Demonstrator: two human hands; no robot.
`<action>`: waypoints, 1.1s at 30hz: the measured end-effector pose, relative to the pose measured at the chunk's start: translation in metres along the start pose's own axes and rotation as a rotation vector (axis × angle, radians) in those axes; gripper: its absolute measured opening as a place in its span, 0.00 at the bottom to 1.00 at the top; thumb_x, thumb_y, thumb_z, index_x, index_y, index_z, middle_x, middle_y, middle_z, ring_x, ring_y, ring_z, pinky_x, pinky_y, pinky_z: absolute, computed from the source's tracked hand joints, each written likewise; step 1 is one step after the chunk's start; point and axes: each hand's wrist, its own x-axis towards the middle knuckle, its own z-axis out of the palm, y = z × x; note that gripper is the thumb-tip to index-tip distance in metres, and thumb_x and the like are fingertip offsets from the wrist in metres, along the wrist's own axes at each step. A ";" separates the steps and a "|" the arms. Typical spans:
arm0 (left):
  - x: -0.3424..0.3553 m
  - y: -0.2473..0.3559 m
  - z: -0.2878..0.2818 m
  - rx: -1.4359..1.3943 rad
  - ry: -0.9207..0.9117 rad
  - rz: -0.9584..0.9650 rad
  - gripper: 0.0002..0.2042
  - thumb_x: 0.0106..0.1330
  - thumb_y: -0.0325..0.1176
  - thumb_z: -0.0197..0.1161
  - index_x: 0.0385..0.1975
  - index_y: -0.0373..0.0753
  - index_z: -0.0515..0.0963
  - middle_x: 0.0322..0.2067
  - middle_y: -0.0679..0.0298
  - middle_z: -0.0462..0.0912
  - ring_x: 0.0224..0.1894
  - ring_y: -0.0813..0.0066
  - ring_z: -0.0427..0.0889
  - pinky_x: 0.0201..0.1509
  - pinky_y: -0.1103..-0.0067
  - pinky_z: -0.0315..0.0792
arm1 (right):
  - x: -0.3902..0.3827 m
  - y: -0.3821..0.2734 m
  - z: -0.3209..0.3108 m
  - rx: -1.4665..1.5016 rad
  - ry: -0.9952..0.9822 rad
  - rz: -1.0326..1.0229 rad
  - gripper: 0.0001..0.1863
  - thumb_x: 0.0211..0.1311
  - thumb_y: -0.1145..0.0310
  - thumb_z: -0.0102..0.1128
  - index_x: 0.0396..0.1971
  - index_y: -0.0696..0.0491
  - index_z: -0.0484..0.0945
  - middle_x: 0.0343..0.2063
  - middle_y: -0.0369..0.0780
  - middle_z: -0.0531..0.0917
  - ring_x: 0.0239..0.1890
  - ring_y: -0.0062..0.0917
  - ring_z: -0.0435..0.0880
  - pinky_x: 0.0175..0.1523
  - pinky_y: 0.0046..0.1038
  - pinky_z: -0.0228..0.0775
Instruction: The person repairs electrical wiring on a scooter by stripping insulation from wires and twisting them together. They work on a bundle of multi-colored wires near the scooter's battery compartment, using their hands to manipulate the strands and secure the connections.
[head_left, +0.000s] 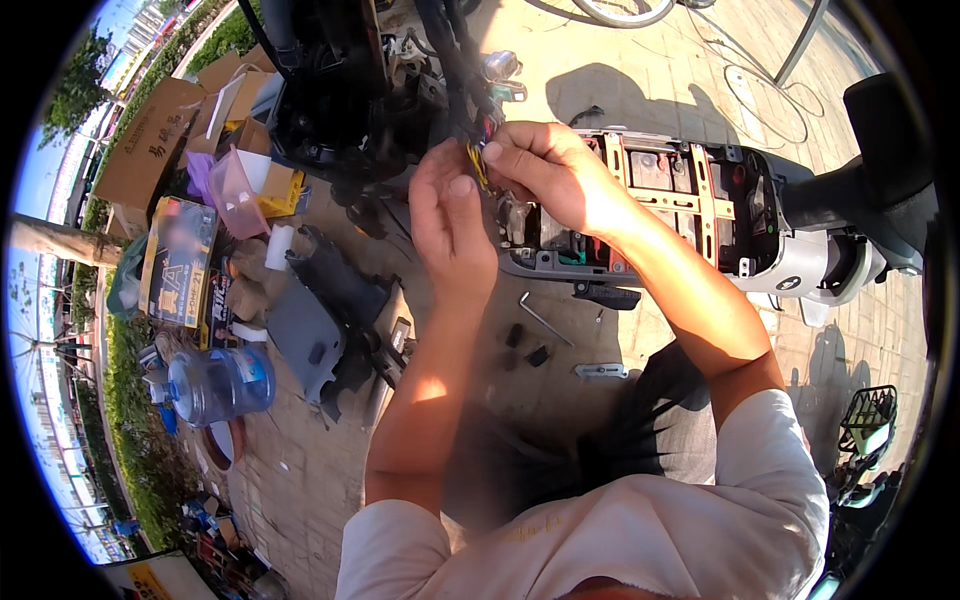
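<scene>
Yellow wires (475,163) pinched between the right fingers (515,163), left fingers (462,200) curled just beside (their grip unclear)

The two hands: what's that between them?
In the head view, thin yellow wires lie between the left hand and the right hand, close to the fingers of both.

Bold black characters run down the large brown cardboard box (145,145) at the upper left of the frame. Below it, an upright black-and-yellow printed carton (180,265) shows one large pale letter with smaller lettering beneath. Faint yellowish lettering crosses the white fabric T-shirt (640,530) at lower centre. On the grey plastic scooter tail (805,265), right, an oval dark badge is too small to read.
</scene>
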 end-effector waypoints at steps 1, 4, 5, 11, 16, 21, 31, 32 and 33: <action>-0.008 -0.010 -0.002 0.087 -0.050 0.060 0.18 0.72 0.33 0.48 0.55 0.26 0.64 0.50 0.56 0.73 0.50 0.71 0.73 0.56 0.77 0.66 | 0.000 0.000 0.004 -0.022 0.033 -0.023 0.16 0.65 0.63 0.53 0.23 0.60 0.75 0.16 0.32 0.71 0.23 0.14 0.66 0.27 0.22 0.61; -0.023 -0.028 -0.006 0.361 -0.142 0.037 0.14 0.70 0.30 0.53 0.51 0.28 0.68 0.42 0.56 0.78 0.42 0.70 0.77 0.48 0.77 0.70 | 0.001 0.001 0.014 -0.092 0.130 -0.063 0.15 0.63 0.64 0.53 0.22 0.60 0.74 0.16 0.33 0.70 0.23 0.15 0.66 0.28 0.24 0.62; -0.023 -0.032 -0.009 0.424 -0.139 0.024 0.13 0.69 0.29 0.54 0.50 0.29 0.70 0.39 0.56 0.79 0.39 0.69 0.78 0.46 0.77 0.71 | 0.001 0.002 0.016 -0.093 0.138 -0.069 0.15 0.62 0.65 0.53 0.22 0.60 0.74 0.16 0.33 0.70 0.23 0.15 0.66 0.28 0.24 0.62; -0.019 -0.028 -0.010 0.460 -0.108 0.028 0.11 0.63 0.24 0.57 0.45 0.32 0.75 0.35 0.49 0.79 0.36 0.53 0.80 0.41 0.72 0.73 | 0.001 -0.001 0.022 -0.097 0.178 -0.104 0.15 0.62 0.65 0.53 0.21 0.61 0.72 0.16 0.34 0.71 0.24 0.15 0.67 0.29 0.24 0.63; -0.020 -0.031 -0.010 0.375 -0.096 -0.038 0.11 0.64 0.24 0.58 0.45 0.31 0.75 0.35 0.53 0.81 0.37 0.63 0.82 0.42 0.75 0.73 | 0.001 -0.002 0.018 -0.095 0.138 -0.116 0.14 0.65 0.66 0.52 0.22 0.58 0.73 0.18 0.31 0.72 0.24 0.12 0.66 0.30 0.20 0.61; -0.009 -0.020 -0.006 -0.044 -0.021 -0.131 0.13 0.64 0.26 0.62 0.47 0.29 0.75 0.38 0.60 0.82 0.40 0.78 0.80 0.45 0.81 0.73 | 0.003 -0.007 0.003 -0.213 0.049 -0.133 0.12 0.64 0.66 0.55 0.24 0.58 0.75 0.19 0.33 0.75 0.24 0.14 0.71 0.30 0.20 0.64; -0.002 -0.006 -0.008 -0.087 0.001 -0.300 0.10 0.67 0.28 0.59 0.44 0.29 0.76 0.36 0.65 0.82 0.38 0.85 0.77 0.43 0.87 0.70 | -0.001 0.012 0.002 -0.699 0.245 -0.705 0.06 0.53 0.81 0.62 0.28 0.58 0.73 0.24 0.39 0.79 0.24 0.21 0.79 0.30 0.24 0.71; -0.002 -0.006 -0.008 -0.102 0.005 -0.308 0.10 0.68 0.27 0.59 0.44 0.29 0.76 0.36 0.65 0.82 0.38 0.85 0.77 0.43 0.87 0.70 | -0.003 0.012 0.003 -0.689 0.267 -0.683 0.07 0.50 0.81 0.62 0.29 0.59 0.74 0.25 0.41 0.80 0.24 0.28 0.81 0.32 0.26 0.73; -0.002 -0.005 -0.009 -0.098 0.004 -0.302 0.10 0.68 0.27 0.59 0.44 0.29 0.76 0.37 0.65 0.82 0.39 0.85 0.77 0.43 0.87 0.70 | -0.003 0.012 0.005 -0.676 0.279 -0.668 0.08 0.49 0.81 0.62 0.30 0.58 0.75 0.25 0.42 0.80 0.24 0.31 0.81 0.31 0.27 0.73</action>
